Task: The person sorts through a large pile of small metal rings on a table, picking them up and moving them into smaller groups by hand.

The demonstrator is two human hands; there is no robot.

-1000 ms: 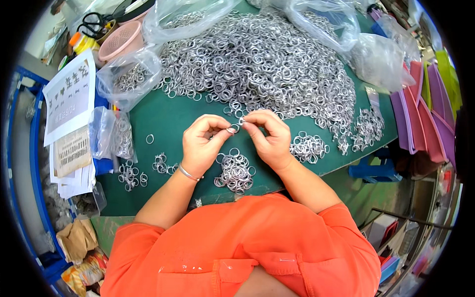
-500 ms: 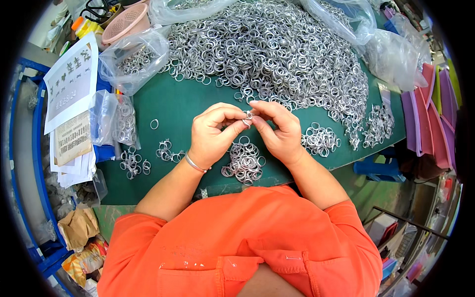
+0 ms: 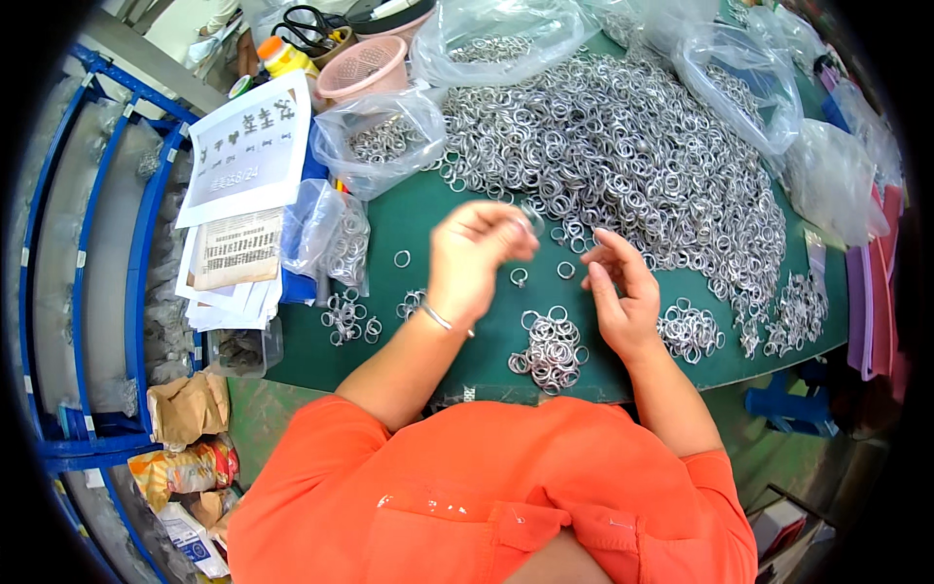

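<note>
My left hand is raised over the green tabletop, its thumb and fingers pinching a silver metal ring that is smeared by motion. To the right, my right hand hovers with its thumb and bent fingers apart, nothing visible between them. Between the two hands lie a loose ring and a ring with a small protruding piece. Nearer me is a small pile of rings. A huge heap of similar rings spreads across the far side.
Small ring clusters lie left and right. Clear plastic bags border the heap. Paper sheets, a pink basket and scissors are at the far left. Blue shelving stands left of the table.
My hands, earlier together over a ring, have separated; the left holds a ring, the right has opened. Loose rings now show on the table between them. The view has shifted left.
</note>
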